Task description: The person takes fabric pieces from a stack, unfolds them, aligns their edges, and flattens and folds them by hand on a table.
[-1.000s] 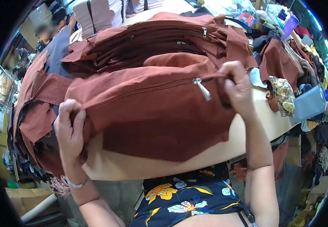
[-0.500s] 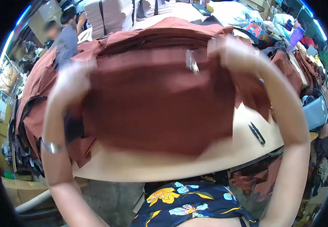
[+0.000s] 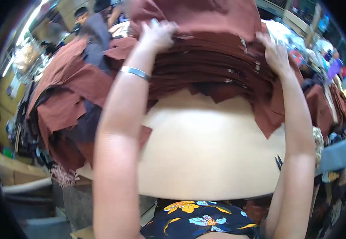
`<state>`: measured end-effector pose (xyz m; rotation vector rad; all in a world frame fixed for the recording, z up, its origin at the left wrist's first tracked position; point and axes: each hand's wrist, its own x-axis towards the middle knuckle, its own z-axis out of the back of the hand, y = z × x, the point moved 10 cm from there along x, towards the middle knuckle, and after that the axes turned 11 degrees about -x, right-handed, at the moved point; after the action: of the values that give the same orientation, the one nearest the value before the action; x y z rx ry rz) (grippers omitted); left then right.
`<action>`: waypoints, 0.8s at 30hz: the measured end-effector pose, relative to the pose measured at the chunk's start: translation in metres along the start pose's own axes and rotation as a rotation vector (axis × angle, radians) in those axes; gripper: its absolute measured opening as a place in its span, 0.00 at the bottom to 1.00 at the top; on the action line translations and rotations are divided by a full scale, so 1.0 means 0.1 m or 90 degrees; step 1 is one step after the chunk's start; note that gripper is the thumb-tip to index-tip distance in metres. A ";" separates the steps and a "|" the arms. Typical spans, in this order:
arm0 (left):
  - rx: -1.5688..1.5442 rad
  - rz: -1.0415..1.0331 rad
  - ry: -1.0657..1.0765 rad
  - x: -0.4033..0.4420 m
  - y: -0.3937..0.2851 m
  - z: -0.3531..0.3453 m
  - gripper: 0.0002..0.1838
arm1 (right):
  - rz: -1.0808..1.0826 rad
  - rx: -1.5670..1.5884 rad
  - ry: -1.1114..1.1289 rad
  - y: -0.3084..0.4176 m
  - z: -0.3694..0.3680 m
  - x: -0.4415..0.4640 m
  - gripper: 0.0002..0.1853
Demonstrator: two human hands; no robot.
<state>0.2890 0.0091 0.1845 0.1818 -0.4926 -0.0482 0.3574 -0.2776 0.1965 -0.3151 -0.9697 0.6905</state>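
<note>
My left hand (image 3: pixel 158 36), with a silver bangle on its wrist, is at the near left part of a reddish-brown cloth panel (image 3: pixel 201 18). My right hand (image 3: pixel 274 55) is at the panel's near right corner. Both hands' fingers appear closed on its edge, though the left fingers are blurred. The panel stretches away from me over a thick stack of similar brown cloth pieces (image 3: pixel 205 59). Small shiny bits show along the stack's right side. Black thread snips (image 3: pixel 278 162) lie on the pale table (image 3: pixel 205 151), partly hidden by my right forearm.
Loose brown and dark cloth (image 3: pixel 61 111) drapes over the table's left side. More brown cloth (image 3: pixel 320 101) lies at the right, near a grey bin (image 3: pixel 334 155). Other people (image 3: pixel 81 18) are at the far left. Plastic bags (image 3: pixel 278 34) are piled at the back right.
The cloth panel, which hung in front of me from both hands, has swung up and away over the stack. The stack's near edge and more tabletop now show.
</note>
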 end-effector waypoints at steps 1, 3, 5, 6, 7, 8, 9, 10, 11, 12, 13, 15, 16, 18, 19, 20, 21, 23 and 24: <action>-0.214 0.079 0.222 -0.21 -0.06 -0.39 0.34 | -0.067 0.118 0.111 0.14 -0.34 -0.23 0.23; -0.341 0.160 0.207 -0.48 0.04 -1.11 0.46 | -0.143 0.329 0.305 0.46 -1.13 -0.73 0.33; -0.327 0.177 0.173 -0.65 -0.04 -0.88 0.48 | -0.178 0.189 0.416 0.64 -1.03 -0.86 0.38; -0.383 0.134 0.145 -0.57 0.07 -0.87 0.44 | -0.183 0.208 0.414 0.62 -1.04 -0.83 0.37; -0.438 0.088 0.119 -0.50 0.15 -0.85 0.40 | -0.192 0.228 0.416 0.56 -1.04 -0.84 0.37; -0.576 0.052 0.091 -0.53 0.18 -0.35 0.32 | -0.165 0.169 0.367 0.48 -0.89 -0.76 0.36; -0.427 0.020 -0.136 -0.53 0.52 -0.04 0.24 | -0.138 0.108 0.316 0.41 -0.71 -0.70 0.36; -0.351 0.053 -0.106 -0.63 0.68 0.35 0.23 | -0.116 0.022 0.270 0.34 -0.52 -0.66 0.35; -0.254 0.159 -0.060 -0.74 1.07 0.52 0.23 | -0.106 0.035 0.194 0.30 -0.29 -0.63 0.34; -0.167 0.250 -0.065 -0.93 1.48 0.73 0.26 | -0.108 0.103 0.105 0.30 -0.05 -0.66 0.32; -0.094 0.270 -0.012 -1.05 2.06 0.69 0.29 | -0.110 0.171 0.017 0.31 0.19 -0.73 0.30; -0.065 0.458 -0.017 -1.57 2.58 0.90 0.31 | -0.086 0.237 0.074 0.54 0.39 -0.90 0.27; -0.006 0.505 0.004 -1.76 2.63 0.94 0.29 | -0.079 0.266 0.101 0.67 0.51 -0.96 0.25; 0.057 0.532 0.010 -2.01 2.67 0.88 0.25 | -0.046 0.326 0.098 1.04 0.69 -1.07 0.20; 0.064 0.516 -0.004 -2.08 2.70 0.83 0.22 | 0.006 0.347 0.125 1.24 0.69 -1.14 0.19; 0.032 0.539 -0.067 -2.16 2.79 0.85 0.21 | 0.037 0.356 0.152 1.43 0.73 -1.20 0.17; -0.002 0.561 -0.131 -2.22 2.87 0.87 0.20 | 0.063 0.340 0.142 1.58 0.81 -1.25 0.16; -0.080 0.543 -0.320 -2.33 3.04 1.03 0.19 | 0.091 0.369 0.180 1.81 0.93 -1.34 0.15; -0.249 0.521 -0.454 -2.40 3.07 1.14 0.17 | 0.096 0.394 0.196 1.88 0.96 -1.38 0.15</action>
<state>0.0239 0.3136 0.2284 -0.4482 -1.2228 0.6081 0.1511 -0.2339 0.0587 0.0547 -0.4089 1.0089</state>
